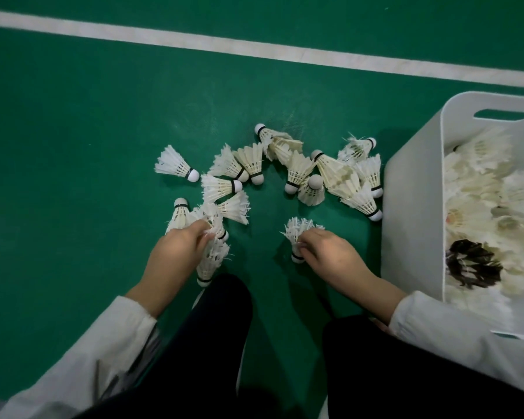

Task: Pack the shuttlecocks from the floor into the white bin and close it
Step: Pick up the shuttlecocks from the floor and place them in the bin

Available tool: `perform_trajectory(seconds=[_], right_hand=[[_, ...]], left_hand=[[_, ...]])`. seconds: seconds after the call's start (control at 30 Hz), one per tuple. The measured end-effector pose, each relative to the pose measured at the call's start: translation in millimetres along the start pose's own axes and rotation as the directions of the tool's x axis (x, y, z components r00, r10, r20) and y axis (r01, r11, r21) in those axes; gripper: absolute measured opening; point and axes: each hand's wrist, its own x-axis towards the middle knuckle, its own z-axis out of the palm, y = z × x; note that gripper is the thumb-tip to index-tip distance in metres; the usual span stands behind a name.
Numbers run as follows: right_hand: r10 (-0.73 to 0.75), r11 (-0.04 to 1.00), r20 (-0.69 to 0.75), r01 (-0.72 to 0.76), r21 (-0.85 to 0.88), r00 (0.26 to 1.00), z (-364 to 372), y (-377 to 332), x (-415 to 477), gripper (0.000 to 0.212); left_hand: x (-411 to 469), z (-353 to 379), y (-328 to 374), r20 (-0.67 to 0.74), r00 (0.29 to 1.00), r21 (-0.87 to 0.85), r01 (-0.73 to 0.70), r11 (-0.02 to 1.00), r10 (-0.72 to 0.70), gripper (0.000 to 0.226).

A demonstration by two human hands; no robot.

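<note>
Several white feather shuttlecocks lie scattered on the green floor ahead of my knees. My left hand grips a nested stack of shuttlecocks, cork end pointing back toward me. My right hand pinches one frayed shuttlecock by its feathers, cork down near the floor. The white bin stands open at the right, close to my right hand. It holds many shuttlecocks, one of them dark-feathered. No lid shows.
A white court line crosses the green floor beyond the pile. My dark-trousered knees sit low in the middle of the view. One shuttlecock lies apart at the left of the pile.
</note>
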Motion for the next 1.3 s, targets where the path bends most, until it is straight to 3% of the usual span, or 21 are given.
perform_trajectory(seconds=[0.17, 0.37, 0.47, 0.6, 0.73, 0.83, 1.03, 1.17, 1.3], right_hand=[[-0.021, 0.995, -0.166, 0.037, 0.091, 0.986, -34, -15, 3, 0.006], [-0.038, 0.978, -0.323, 0.101, 0.183, 0.946, -103, -18, -23, 0.008], [0.030, 0.979, -0.431, 0.062, 0.196, 0.902, -139, -1, -54, 0.011], [0.200, 0.968, -0.598, -0.063, 0.242, 0.776, -179, 47, -83, 0.013], [0.398, 0.913, -0.623, -0.226, 0.340, 0.673, -192, 101, -83, 0.021], [0.419, 0.905, -0.584, -0.269, 0.329, 0.695, -181, 121, -64, 0.022], [0.355, 0.935, -0.443, -0.318, 0.159, 0.823, -141, 135, -18, 0.023], [0.415, 0.908, -0.322, -0.408, 0.091, 0.851, -119, 141, -10, 0.026], [0.395, 0.918, -0.291, -0.387, 0.087, 0.871, -130, 131, -19, 0.028]], left_hand=[[0, -34, 28, -0.027, 0.998, -0.069, -0.063, 0.996, 0.061, 0.021], [35, -71, 88, -0.001, 0.967, 0.034, -0.254, 0.967, 0.254, 0.026], [53, -84, 140, 0.042, 0.921, 0.073, -0.389, 0.918, 0.387, 0.023], [64, -84, 207, 0.117, 0.813, 0.132, -0.582, 0.803, 0.570, 0.024], [62, -74, 255, 0.217, 0.752, 0.156, -0.656, 0.738, 0.622, 0.025], [60, -65, 273, 0.192, 0.758, 0.121, -0.649, 0.751, 0.623, 0.025], [50, -53, 276, 0.103, 0.783, 0.024, -0.619, 0.785, 0.614, 0.021], [52, -52, 271, 0.062, 0.798, -0.002, -0.601, 0.799, 0.600, 0.020], [54, -51, 273, 0.039, 0.807, -0.009, -0.589, 0.808, 0.589, 0.021]])
